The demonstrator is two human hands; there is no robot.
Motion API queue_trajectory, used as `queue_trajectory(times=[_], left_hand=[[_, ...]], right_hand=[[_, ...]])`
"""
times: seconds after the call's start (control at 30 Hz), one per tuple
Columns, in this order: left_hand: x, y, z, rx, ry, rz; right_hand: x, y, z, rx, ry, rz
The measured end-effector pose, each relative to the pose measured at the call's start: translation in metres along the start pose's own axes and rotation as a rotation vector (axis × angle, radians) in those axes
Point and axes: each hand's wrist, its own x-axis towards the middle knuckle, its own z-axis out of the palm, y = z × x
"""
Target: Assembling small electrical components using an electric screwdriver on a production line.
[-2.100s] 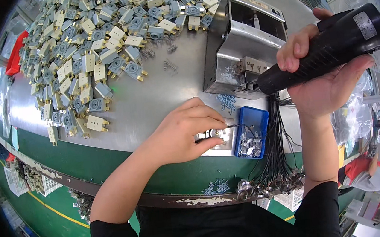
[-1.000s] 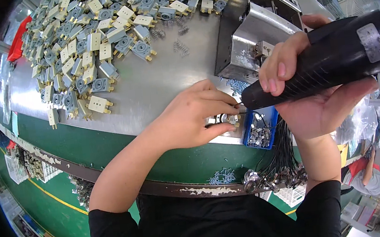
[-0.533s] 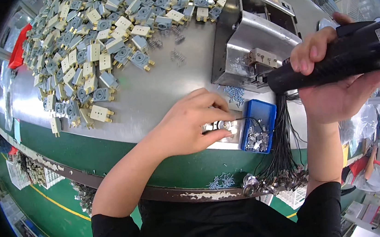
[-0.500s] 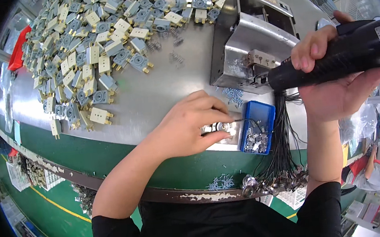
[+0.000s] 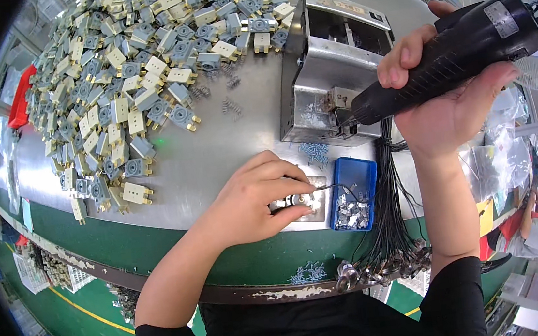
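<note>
My right hand (image 5: 436,108) grips a black electric screwdriver (image 5: 447,54), tilted with its nose down to the left. The nose is at the front of a steel box-shaped screw feeder (image 5: 330,63), by the small metal block (image 5: 340,98); whether the bit touches a screw is too small to tell. My left hand (image 5: 259,198) is closed around a small round metal part (image 5: 295,200), held between thumb and fingers over a flat metal plate (image 5: 319,218). A black wire (image 5: 333,185) runs from that part across the blue tray. The left fingers partly hide the part.
A blue tray (image 5: 373,173) holds small metal pieces. Loose screws (image 5: 313,153) lie by the feeder and more screws (image 5: 307,273) at the near edge. A bundle of black wires (image 5: 386,195) hangs to the right. A large pile of grey-and-cream plug parts (image 5: 132,84) covers the back left.
The whole view has shifted slightly, with bench items lower and further left. The screwdriver stays at the feeder front, its body tilted more steeply. My left hand keeps hold of the round metal part.
</note>
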Motion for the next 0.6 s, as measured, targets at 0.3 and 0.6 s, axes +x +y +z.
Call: queue_trajectory(times=[0.3, 0.6], left_hand=[[0.002, 0.001, -0.001, 0.007, 0.002, 0.010], [0.001, 0.001, -0.001, 0.011, 0.002, 0.000]], right_hand=[[0.002, 0.007, -0.006, 0.195, -0.068, -0.078], [0.002, 0.011, 0.002, 0.291, 0.020, 0.042]])
